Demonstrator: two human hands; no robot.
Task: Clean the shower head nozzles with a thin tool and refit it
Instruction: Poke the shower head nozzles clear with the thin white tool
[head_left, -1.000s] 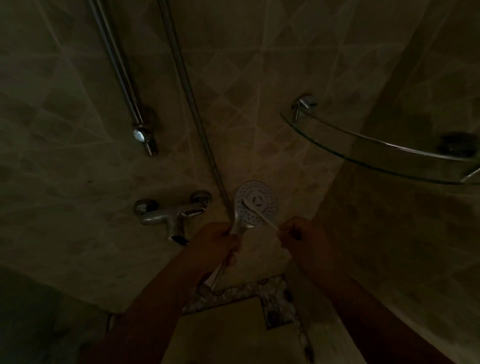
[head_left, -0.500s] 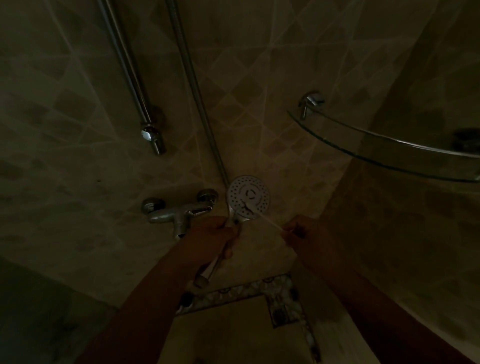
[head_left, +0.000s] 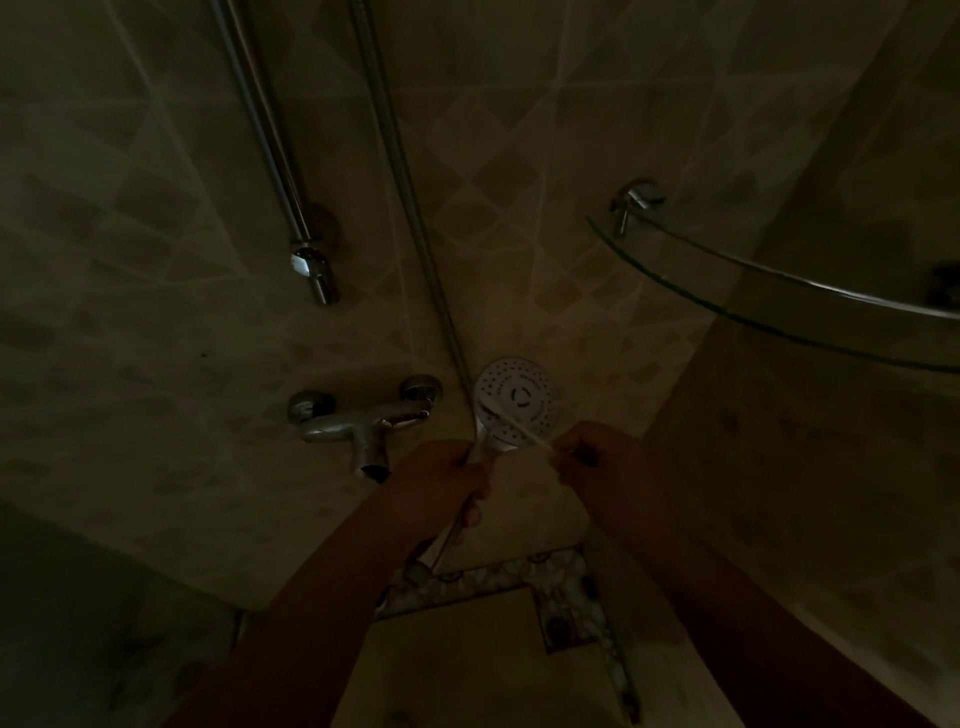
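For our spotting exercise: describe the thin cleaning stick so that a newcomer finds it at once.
Start at the metal tap on the tiled wall and look right to the round white shower head. The pale stick slants across its face, pinched by the right hand.

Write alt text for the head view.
In a dim tiled shower, the left hand grips the shower head by its handle while the right hand pinches a thin stick against its nozzles.

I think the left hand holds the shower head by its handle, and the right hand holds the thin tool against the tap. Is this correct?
Not quite. In the head view the right hand holds the thin tool against the shower head, not the tap. The left hand does hold the handle.
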